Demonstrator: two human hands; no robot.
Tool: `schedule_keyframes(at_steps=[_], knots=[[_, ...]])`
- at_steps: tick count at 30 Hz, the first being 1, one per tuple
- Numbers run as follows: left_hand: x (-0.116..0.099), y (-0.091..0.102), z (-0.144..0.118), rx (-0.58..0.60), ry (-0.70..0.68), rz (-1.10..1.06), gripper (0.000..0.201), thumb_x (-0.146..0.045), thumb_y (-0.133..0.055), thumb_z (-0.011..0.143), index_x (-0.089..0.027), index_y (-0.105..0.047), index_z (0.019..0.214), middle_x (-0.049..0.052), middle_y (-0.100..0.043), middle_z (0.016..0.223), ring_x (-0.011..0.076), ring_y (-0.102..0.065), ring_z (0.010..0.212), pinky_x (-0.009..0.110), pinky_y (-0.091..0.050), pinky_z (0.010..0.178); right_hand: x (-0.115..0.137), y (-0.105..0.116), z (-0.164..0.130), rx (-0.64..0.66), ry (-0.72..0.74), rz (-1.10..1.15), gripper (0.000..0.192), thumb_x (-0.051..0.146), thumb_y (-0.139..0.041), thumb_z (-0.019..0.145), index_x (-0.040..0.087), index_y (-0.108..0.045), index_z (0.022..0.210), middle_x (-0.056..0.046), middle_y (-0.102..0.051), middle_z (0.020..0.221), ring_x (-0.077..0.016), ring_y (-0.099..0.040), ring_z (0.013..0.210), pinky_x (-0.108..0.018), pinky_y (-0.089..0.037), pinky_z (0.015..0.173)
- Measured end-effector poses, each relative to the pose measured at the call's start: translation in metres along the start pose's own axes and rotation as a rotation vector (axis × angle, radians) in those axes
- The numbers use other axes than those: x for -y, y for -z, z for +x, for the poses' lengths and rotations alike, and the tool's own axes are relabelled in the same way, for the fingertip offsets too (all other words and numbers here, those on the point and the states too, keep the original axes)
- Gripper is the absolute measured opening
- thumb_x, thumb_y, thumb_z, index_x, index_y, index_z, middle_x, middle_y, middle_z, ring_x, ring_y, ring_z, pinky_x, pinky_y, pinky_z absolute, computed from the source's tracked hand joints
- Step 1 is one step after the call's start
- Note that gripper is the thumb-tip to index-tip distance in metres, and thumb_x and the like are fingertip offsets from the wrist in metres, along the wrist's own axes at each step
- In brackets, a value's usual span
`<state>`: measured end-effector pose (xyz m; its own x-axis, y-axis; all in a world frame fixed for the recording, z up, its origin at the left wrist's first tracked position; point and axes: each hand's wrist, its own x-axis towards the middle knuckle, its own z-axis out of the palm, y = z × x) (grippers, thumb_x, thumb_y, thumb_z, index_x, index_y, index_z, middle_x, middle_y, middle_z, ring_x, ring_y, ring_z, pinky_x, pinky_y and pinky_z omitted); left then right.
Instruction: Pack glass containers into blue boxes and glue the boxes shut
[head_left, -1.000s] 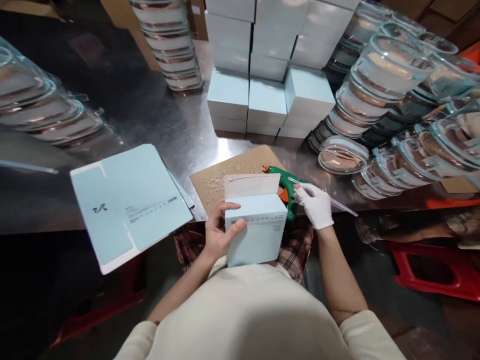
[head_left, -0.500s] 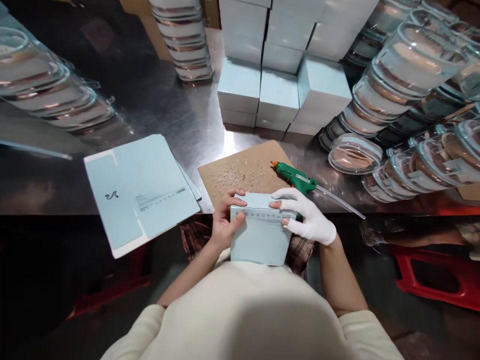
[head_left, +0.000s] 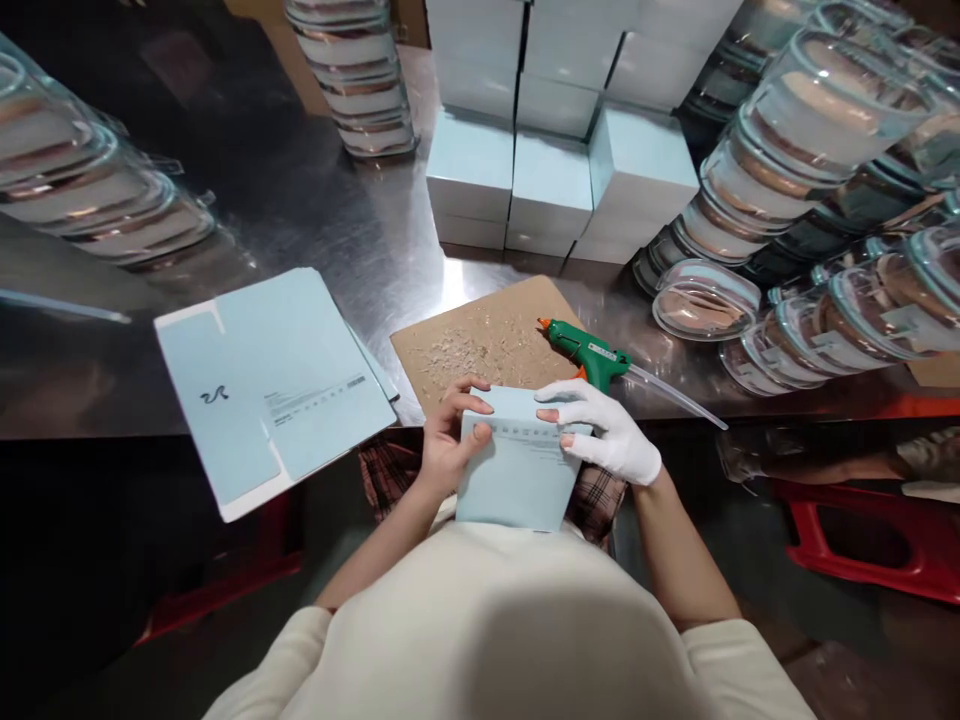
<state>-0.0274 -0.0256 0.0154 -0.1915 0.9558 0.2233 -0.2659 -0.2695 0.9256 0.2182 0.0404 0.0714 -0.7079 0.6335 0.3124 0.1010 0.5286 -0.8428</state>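
A light blue cardboard box (head_left: 514, 480) with small print along its upper edge is held against my body, over my lap. My bare left hand (head_left: 452, 435) grips its left top corner, thumb on the near face and fingers over the top. My right hand (head_left: 611, 430), in a white glove with some bare fingertips, holds the right top corner. Just beyond the box, a green glue gun (head_left: 592, 350) with an orange nozzle and a clear glue stick lies partly on a brown cardboard sheet (head_left: 517, 300) strewn with glue bits.
Flat printed box blanks (head_left: 262, 350) lie at left, overhanging the table edge. Stacked light boxes (head_left: 551, 190) stand at the back. Lidded glass containers (head_left: 795, 150) crowd the right, with more stacks (head_left: 360, 80) at back and left. A red stool (head_left: 862, 540) stands at lower right.
The view has shifted slightly. My hands keep their hold on the box, and the front and top faces meet less sharply at the edge; the right hand has moved slightly left.
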Motion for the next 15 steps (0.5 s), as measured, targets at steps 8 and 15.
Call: schedule_keyframes(at_steps=[8,15], knots=[[-0.009,0.005,0.011,-0.082,0.024,0.037,0.042,-0.059,-0.086,0.080,-0.021,-0.071,0.088,0.009,-0.066,0.117,0.0251,-0.070,0.106,0.034,-0.054,0.090,-0.004,-0.031,-0.015,-0.375,-0.157,0.148,0.042,0.053,-0.076,0.094,0.031,-0.059,0.125,-0.012,-0.056,0.154,-0.0263,-0.058,0.142,-0.044,-0.056,0.109],[-0.023,0.010,0.026,-0.351,0.041,0.057,0.045,-0.058,-0.090,0.076,-0.021,-0.070,0.090,0.006,-0.070,0.114,0.0224,-0.071,0.107,0.031,-0.054,0.094,0.001,-0.030,-0.019,-0.431,-0.054,-0.323,0.072,0.073,-0.078,0.083,0.030,-0.055,0.135,-0.016,-0.034,0.169,-0.0395,-0.043,0.155,-0.065,-0.042,0.122]])
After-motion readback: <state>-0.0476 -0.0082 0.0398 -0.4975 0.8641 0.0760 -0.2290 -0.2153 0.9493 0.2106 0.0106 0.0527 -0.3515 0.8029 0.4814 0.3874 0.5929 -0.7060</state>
